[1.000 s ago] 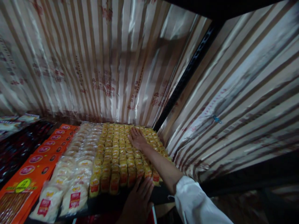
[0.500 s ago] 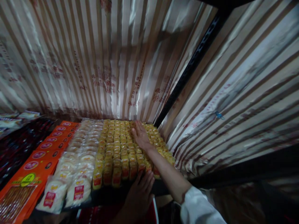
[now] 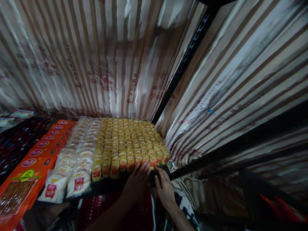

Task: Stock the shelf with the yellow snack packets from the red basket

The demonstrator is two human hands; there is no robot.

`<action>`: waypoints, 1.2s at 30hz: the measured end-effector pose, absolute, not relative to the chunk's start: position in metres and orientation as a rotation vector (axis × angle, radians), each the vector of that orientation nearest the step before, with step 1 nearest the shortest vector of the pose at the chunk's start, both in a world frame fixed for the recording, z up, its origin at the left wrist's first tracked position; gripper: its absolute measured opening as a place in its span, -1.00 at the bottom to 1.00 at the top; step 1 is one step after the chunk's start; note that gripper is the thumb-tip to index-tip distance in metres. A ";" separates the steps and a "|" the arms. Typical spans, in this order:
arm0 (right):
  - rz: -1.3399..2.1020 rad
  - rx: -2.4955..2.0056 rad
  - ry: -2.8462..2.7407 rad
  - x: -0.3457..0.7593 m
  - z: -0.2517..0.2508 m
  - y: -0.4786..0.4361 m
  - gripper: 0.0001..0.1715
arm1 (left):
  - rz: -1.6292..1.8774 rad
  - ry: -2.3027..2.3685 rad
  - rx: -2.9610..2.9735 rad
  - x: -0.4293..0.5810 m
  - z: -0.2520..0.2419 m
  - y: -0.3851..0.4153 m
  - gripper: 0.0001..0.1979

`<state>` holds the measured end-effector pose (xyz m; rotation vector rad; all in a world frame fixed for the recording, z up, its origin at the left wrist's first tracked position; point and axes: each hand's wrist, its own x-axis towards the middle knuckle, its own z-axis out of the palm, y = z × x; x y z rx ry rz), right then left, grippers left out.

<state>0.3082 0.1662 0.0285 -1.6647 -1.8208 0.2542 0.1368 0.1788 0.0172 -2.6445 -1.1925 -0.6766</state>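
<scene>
Small yellow-wrapped snack packets (image 3: 124, 144) stand in tight, even rows on the dark shelf (image 3: 103, 185). My left hand (image 3: 137, 180) is at the front of these rows, fingers stretched out and their tips against the lower fronts of the packets. Just right of it, my right hand (image 3: 165, 187) rests by the shelf's front edge under the rightmost packets, fingers extended and thumb apart. Neither hand holds anything that I can see. The dim light hides the exact contact of the fingertips.
Clear bags of white round flat cakes (image 3: 79, 179) lie left of the yellow packets, then overlapping orange snack bags (image 3: 29, 175) and dark shiny packs (image 3: 20, 144). Striped sheeting (image 3: 108, 57) hangs behind. A black post (image 3: 178, 73) rises at the corner; a red box (image 3: 96, 205) is below.
My right hand has come back from the top of the yellow packets to the shelf's front edge. My left hand stays at the packets' front. The view has shifted slightly.
</scene>
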 end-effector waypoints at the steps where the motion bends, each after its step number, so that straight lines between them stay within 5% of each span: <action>1: 0.259 -1.659 -1.836 0.309 0.026 0.168 -0.58 | -0.670 -1.207 -2.637 0.138 0.017 0.178 -0.49; 18: 0.363 -1.539 -1.388 0.321 0.042 0.168 -0.48 | -0.677 -0.926 -2.721 0.191 0.017 0.181 -0.48; 28: 0.496 -1.432 -1.237 0.323 0.070 0.163 -0.47 | -1.112 -0.931 -2.893 0.245 0.017 0.212 -0.52; 36: 0.347 -1.411 -1.384 0.322 0.068 0.182 -0.46 | -1.137 -1.027 -2.781 0.252 -0.009 0.227 -0.52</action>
